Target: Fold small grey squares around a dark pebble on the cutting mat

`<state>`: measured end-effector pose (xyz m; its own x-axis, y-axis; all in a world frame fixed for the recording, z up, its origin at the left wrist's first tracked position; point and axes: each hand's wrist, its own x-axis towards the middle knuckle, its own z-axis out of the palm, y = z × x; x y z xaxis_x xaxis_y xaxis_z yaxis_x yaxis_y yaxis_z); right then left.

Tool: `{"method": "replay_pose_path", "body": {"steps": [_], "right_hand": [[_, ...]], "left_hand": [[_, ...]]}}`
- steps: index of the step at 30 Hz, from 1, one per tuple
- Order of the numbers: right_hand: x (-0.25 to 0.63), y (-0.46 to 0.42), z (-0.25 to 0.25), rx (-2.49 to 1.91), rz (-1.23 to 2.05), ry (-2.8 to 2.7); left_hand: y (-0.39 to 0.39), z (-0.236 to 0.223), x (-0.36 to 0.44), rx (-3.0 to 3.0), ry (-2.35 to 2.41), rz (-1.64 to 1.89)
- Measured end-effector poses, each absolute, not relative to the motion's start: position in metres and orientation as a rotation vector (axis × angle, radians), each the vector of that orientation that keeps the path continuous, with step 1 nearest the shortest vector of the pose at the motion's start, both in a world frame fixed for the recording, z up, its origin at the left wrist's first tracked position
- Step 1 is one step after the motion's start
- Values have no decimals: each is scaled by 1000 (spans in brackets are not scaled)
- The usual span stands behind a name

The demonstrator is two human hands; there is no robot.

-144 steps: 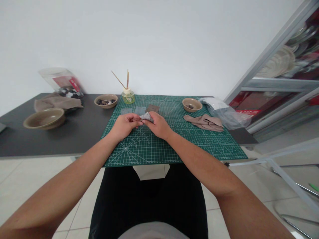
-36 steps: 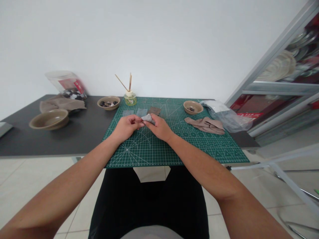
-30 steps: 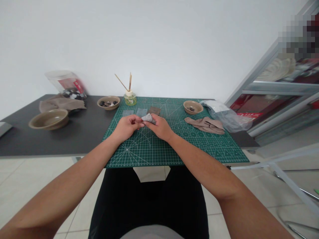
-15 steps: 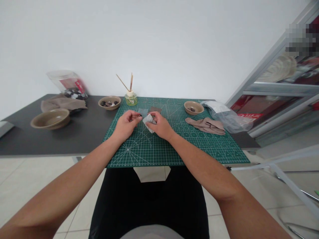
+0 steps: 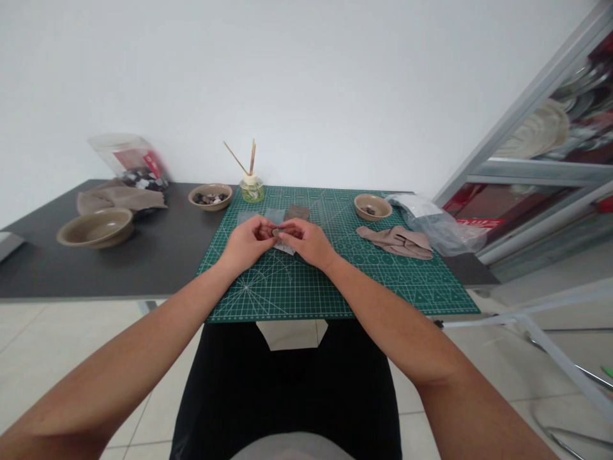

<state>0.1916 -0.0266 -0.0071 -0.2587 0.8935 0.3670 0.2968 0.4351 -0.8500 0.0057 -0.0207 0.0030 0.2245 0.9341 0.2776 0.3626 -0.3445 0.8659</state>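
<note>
My left hand (image 5: 249, 245) is closed, its thumb and fingers pinching a small brownish pebble (image 5: 276, 232). Fingertips of my right hand (image 5: 309, 243) meet it at the same pebble. Below those right fingers a pale folded piece of sandpaper (image 5: 286, 248) pokes out, mostly hidden by the hand that holds it. Both hands are just above the green cutting mat (image 5: 306, 291). Right behind them lie flat squares that look like sandpaper: a bluish-grey one (image 5: 274, 216), a brown one (image 5: 299, 213) and a paler one (image 5: 246, 217) on the left.
A bowl of pebbles (image 5: 211, 197) and a reed diffuser (image 5: 251, 188) stand behind on the left. Further left are a larger bowl (image 5: 96, 229), a cloth and a plastic jar (image 5: 129, 160). To the right are a small bowl (image 5: 373, 207), a brown cloth (image 5: 397, 243) and a plastic bag (image 5: 438, 223).
Half a second ago my hands moved slightly apart, showing the pale folded sandpaper in my right hand. Now they are together again, with the pebble showing between the fingertips and the sandpaper lower down.
</note>
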Motion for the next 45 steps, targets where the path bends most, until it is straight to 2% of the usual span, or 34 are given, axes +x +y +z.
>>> {"method": "replay_pose_path", "body": {"steps": [8,16,22,31,40,45], "right_hand": [[191,-25,-7,-1021,910,-1788],[193,-27,-3,-1135,676,-1879],[198,-26,-4,-1106,612,-1924],[197,-17,-10,-919,1005,-1612],[197,-15,-11,-1025,991,-1590],[195,-19,-7,-952,1229,-1423]], "left_hand": [[-25,7,5,1942,1199,1005],[-28,9,7,2130,1273,936],[-19,1,8,2421,1367,640],[-22,2,12,2464,1492,506],[-22,1,12,2460,1516,492],[-22,1,12,2462,1526,473]]}}
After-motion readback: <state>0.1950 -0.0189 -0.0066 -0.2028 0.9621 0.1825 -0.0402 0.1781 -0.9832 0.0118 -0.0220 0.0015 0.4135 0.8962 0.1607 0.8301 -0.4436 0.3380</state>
